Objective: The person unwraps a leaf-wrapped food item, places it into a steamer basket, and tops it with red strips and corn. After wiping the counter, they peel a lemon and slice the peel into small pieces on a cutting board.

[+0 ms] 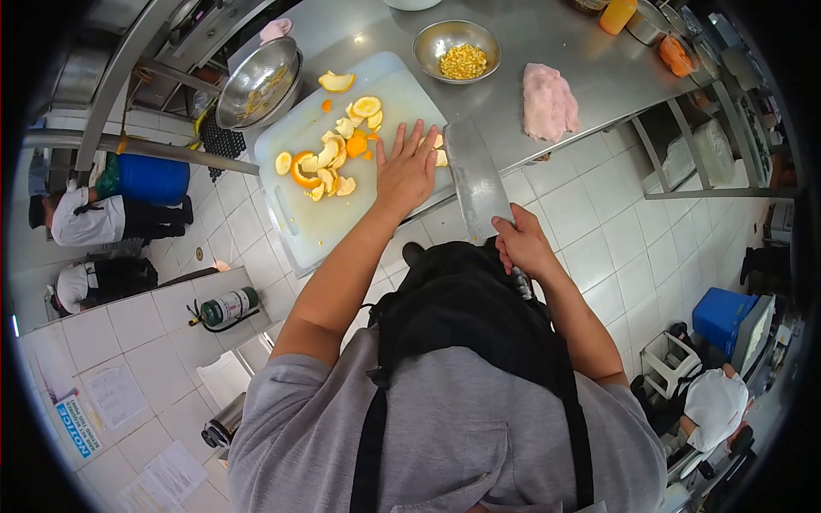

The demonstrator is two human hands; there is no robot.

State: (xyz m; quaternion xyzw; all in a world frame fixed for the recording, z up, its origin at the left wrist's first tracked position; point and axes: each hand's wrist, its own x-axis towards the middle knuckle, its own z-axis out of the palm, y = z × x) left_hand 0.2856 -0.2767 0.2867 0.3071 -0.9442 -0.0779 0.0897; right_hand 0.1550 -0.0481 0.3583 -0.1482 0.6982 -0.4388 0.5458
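Observation:
My left hand (407, 171) lies with spread fingers over the right part of the white cutting board (278, 201), palm down beside the orange peels (327, 154). Small peel pieces (440, 150) show by its fingertips, near the blade. In my right hand (523, 242) is the handle of a large cleaver (475, 175); its wide blade reaches up past the counter's front edge, to the right of the board. Orange pieces (357, 144) and round slices sit among the peels.
A steel bowl of chopped yellow bits (457, 51) and a pink cloth (549, 103) stand on the steel counter (505, 137). Stacked metal bowls (258, 85) are left of the board. People (94, 218) work at the far left and lower right.

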